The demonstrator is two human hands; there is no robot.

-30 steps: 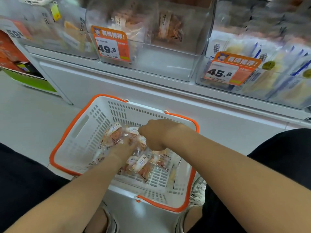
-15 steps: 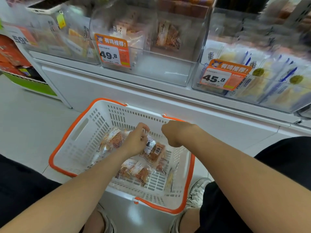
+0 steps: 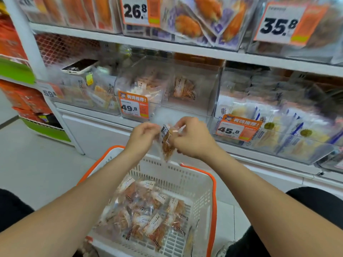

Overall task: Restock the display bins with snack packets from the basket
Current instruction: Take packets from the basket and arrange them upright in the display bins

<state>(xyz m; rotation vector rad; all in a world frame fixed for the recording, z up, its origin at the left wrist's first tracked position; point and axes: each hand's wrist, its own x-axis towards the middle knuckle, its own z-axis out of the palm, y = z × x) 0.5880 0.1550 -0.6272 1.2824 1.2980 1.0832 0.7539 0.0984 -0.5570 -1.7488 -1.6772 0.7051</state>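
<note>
Left hand [image 3: 142, 135], right hand [image 3: 193, 138] lifted packet [image 3: 167, 146] (above basket [image 3: 185, 175]).

The snack packet [image 3: 166, 143] held between the left hand [image 3: 143, 135] and the right hand [image 3: 193, 140] is smeared by motion. Its label cannot be read, and its top is partly covered by fingers [image 3: 182, 121]. The near end of the basket [image 3: 214, 191] is cut off by the lower edge. The small print on the 49.8 price tag [image 3: 133, 106] is unreadable.
</note>
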